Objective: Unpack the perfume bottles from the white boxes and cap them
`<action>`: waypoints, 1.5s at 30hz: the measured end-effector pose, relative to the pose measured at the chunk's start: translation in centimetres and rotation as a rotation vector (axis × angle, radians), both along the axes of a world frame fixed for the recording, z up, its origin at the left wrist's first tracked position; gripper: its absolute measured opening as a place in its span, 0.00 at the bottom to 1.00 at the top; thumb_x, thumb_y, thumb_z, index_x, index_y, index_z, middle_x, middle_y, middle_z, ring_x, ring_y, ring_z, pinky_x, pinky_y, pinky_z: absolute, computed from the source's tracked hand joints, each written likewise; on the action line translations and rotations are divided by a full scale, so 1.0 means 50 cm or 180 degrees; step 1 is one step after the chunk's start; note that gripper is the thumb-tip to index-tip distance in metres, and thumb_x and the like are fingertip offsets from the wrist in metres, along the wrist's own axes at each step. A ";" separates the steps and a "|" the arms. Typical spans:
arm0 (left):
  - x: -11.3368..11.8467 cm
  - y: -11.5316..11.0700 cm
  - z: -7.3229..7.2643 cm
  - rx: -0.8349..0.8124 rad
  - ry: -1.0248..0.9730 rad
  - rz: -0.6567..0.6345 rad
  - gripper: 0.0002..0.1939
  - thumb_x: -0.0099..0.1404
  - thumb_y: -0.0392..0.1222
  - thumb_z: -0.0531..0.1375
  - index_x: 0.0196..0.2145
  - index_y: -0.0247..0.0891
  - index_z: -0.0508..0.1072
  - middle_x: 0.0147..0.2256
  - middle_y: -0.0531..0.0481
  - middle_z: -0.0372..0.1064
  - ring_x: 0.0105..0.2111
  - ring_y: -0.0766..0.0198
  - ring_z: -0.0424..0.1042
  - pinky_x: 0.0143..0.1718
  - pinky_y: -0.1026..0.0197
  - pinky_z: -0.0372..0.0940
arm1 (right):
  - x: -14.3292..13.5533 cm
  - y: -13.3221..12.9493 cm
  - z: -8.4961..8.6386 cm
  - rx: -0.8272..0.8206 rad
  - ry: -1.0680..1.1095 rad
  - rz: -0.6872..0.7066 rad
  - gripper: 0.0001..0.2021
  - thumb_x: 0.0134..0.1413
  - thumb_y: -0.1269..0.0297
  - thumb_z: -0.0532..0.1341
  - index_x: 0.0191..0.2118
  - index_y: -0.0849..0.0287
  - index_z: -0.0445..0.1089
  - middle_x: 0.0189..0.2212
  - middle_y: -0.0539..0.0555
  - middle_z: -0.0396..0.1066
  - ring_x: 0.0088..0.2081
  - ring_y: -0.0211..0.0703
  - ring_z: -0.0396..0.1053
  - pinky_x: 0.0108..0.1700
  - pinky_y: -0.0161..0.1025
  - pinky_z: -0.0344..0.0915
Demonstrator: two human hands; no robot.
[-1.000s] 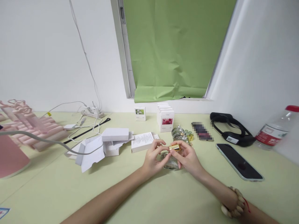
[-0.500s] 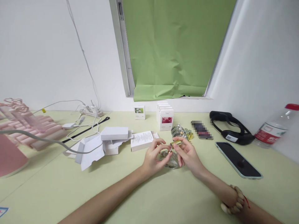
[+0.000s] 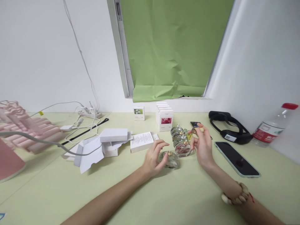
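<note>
A round, clear glass perfume bottle (image 3: 172, 162) with a small gold neck stands on the table, its cap off. Beside it is my left hand (image 3: 153, 158), thumb and forefinger apart, the thumb in front of the bottle's left side; whether it touches the glass I cannot tell. My right hand (image 3: 203, 145) is raised to the right of the bottles, pinching a gold cap (image 3: 193, 131) between thumb and fingers. Between the hands runs a row of several similar glass bottles (image 3: 184, 149). More gold caps (image 3: 188, 135) lie just behind, partly hidden by my right hand.
White boxes with a red flower picture (image 3: 166, 121) line up at the back, near a single box (image 3: 139, 113). Opened cartons (image 3: 91, 153) lie left. At the right are a phone (image 3: 236, 158), a black headset (image 3: 231, 128) and a water bottle (image 3: 269, 129).
My right hand has moved right with the gold cap, off the front bottle's neck area. My left hand has stayed near the bottle with its fingers spread wider.
</note>
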State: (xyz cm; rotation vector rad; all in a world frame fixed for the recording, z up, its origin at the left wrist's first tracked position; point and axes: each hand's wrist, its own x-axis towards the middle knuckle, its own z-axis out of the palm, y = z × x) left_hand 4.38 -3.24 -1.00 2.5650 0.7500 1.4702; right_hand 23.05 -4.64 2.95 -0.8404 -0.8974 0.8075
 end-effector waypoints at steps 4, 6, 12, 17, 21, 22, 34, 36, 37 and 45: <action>-0.005 0.005 -0.003 -0.0126 -0.0045 -0.0038 0.14 0.63 0.34 0.48 0.47 0.39 0.60 0.42 0.44 0.60 0.39 0.64 0.63 0.35 0.62 0.63 | 0.049 0.045 -0.002 -0.0238 0.0554 -0.0532 0.17 0.45 0.53 0.59 0.39 0.53 0.54 0.26 0.43 0.65 0.12 0.24 0.54 0.13 0.25 0.46; -0.007 0.008 -0.006 -0.0135 -0.0049 -0.0083 0.14 0.63 0.34 0.47 0.47 0.39 0.60 0.43 0.44 0.59 0.40 0.63 0.63 0.36 0.61 0.62 | 0.066 0.063 -0.009 -0.0561 0.0584 -0.0508 0.18 0.44 0.54 0.59 0.38 0.54 0.54 0.25 0.43 0.65 0.13 0.25 0.55 0.13 0.25 0.48; -0.012 0.012 -0.010 -0.0059 -0.0071 -0.0209 0.14 0.64 0.35 0.44 0.48 0.38 0.59 0.43 0.43 0.59 0.41 0.62 0.62 0.37 0.60 0.61 | 0.075 0.090 -0.034 -0.1283 0.0097 -0.0275 0.14 0.46 0.60 0.58 0.39 0.54 0.55 0.26 0.45 0.67 0.14 0.28 0.58 0.13 0.25 0.51; -0.011 0.013 -0.009 -0.0043 0.0038 -0.0156 0.14 0.64 0.35 0.45 0.48 0.38 0.59 0.43 0.43 0.59 0.42 0.62 0.62 0.38 0.59 0.62 | 0.083 0.101 -0.047 -0.1606 -0.0073 -0.0110 0.10 0.47 0.64 0.58 0.36 0.55 0.56 0.24 0.45 0.65 0.14 0.27 0.58 0.12 0.24 0.51; -0.012 0.016 -0.007 -0.0008 0.0095 -0.0137 0.14 0.64 0.35 0.45 0.48 0.38 0.59 0.44 0.43 0.59 0.43 0.61 0.62 0.39 0.60 0.62 | 0.095 0.108 -0.054 -0.1708 -0.0134 0.0181 0.09 0.45 0.68 0.60 0.31 0.56 0.57 0.22 0.44 0.62 0.15 0.27 0.59 0.12 0.23 0.49; -0.013 0.017 -0.006 -0.0004 0.0111 -0.0132 0.15 0.64 0.35 0.45 0.48 0.38 0.58 0.44 0.43 0.58 0.43 0.61 0.61 0.39 0.60 0.62 | 0.097 0.109 -0.055 -0.1732 -0.0116 0.0231 0.09 0.44 0.69 0.60 0.31 0.56 0.57 0.22 0.43 0.62 0.15 0.26 0.58 0.12 0.23 0.49; -0.009 0.009 0.007 0.0258 0.0360 -0.0016 0.14 0.63 0.34 0.45 0.47 0.37 0.59 0.43 0.43 0.60 0.42 0.62 0.63 0.36 0.62 0.63 | 0.127 0.104 -0.030 -0.1861 -0.0027 0.0773 0.06 0.52 0.70 0.52 0.25 0.60 0.59 0.15 0.43 0.51 0.13 0.25 0.48 0.13 0.24 0.47; -0.010 0.010 0.008 0.0276 0.0387 -0.0004 0.14 0.63 0.34 0.45 0.46 0.37 0.59 0.43 0.43 0.60 0.43 0.62 0.63 0.36 0.62 0.63 | 0.132 0.106 -0.033 -0.1867 -0.0176 0.0637 0.05 0.52 0.69 0.52 0.26 0.59 0.58 0.17 0.43 0.54 0.13 0.24 0.49 0.13 0.23 0.47; -0.010 0.010 0.008 0.0283 0.0399 -0.0001 0.14 0.63 0.34 0.45 0.46 0.37 0.59 0.43 0.43 0.60 0.43 0.62 0.63 0.36 0.62 0.63 | 0.135 0.107 -0.035 -0.1875 -0.0275 0.0529 0.04 0.52 0.69 0.53 0.27 0.59 0.58 0.18 0.43 0.56 0.14 0.24 0.50 0.13 0.22 0.47; -0.011 0.011 0.007 0.0318 0.0441 0.0061 0.13 0.63 0.34 0.46 0.46 0.38 0.59 0.42 0.44 0.60 0.42 0.62 0.63 0.37 0.62 0.63 | 0.162 0.110 -0.065 -0.2435 -0.1743 0.0592 0.08 0.42 0.69 0.64 0.28 0.59 0.62 0.21 0.46 0.66 0.17 0.29 0.63 0.14 0.24 0.57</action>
